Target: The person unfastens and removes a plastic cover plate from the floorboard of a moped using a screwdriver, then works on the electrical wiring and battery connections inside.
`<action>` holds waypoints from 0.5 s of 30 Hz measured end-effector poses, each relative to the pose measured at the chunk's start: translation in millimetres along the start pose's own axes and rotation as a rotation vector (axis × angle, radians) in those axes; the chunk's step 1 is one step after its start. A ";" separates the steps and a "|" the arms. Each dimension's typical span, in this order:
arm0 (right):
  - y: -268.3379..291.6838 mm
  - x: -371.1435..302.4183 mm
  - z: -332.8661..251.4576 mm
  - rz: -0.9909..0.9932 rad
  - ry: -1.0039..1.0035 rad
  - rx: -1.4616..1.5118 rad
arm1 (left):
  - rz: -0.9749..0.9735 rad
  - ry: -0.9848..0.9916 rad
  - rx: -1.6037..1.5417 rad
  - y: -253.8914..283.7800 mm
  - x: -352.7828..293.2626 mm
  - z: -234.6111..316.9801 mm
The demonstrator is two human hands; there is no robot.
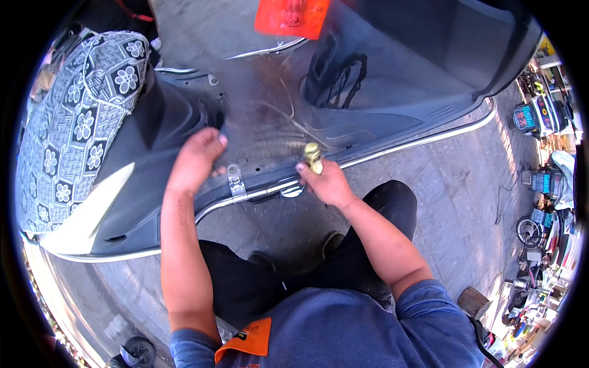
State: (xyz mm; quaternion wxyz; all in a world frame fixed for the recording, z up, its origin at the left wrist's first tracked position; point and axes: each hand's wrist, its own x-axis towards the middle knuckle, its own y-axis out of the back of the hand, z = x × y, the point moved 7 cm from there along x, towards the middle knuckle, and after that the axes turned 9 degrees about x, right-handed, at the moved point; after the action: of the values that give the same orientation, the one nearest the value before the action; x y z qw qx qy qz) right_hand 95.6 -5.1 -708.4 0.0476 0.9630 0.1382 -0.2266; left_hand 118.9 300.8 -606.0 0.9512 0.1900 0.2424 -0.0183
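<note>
In front of me is a dark scooter's floorboard [264,144]. My left hand [197,161] hovers over its near left part with the fingers curled; whether something small sits between thumb and finger is hidden. A metal bracket [235,181] lies at the floorboard's edge just right of that hand. My right hand [328,183] is closed round a gold-coloured metal piece with a rounded head [313,157], held upright above the near edge; its exact kind is unclear. Beside the right hand, a shiny rounded metal part [292,191] shows below the silver edge trim [399,148].
A patterned cloth [83,122] covers the seat at left. The scooter's front panel [405,55] rises at right, with an orange-red packet [289,18] at the top. A wooden block [473,302] sits on the paving. Packed shelves [546,184] line the far right.
</note>
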 end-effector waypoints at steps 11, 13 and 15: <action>59.9 -3.9 9.5 0.448 -0.049 0.720 | 0.094 -0.100 -0.776 15.9 11.1 27.1; 68.3 -3.1 0.7 0.519 -0.016 0.785 | 0.066 -0.144 -0.798 18.1 10.8 25.0; 71.9 0.8 -4.3 0.555 0.000 0.730 | 0.006 -0.187 -0.783 20.3 7.1 25.3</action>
State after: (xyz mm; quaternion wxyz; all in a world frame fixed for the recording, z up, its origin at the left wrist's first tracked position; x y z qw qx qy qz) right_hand 118.8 -73.1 -702.9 -0.2359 0.9173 -0.2137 -0.2394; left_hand 139.3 310.6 -581.6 0.9697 -0.1885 0.1427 0.0611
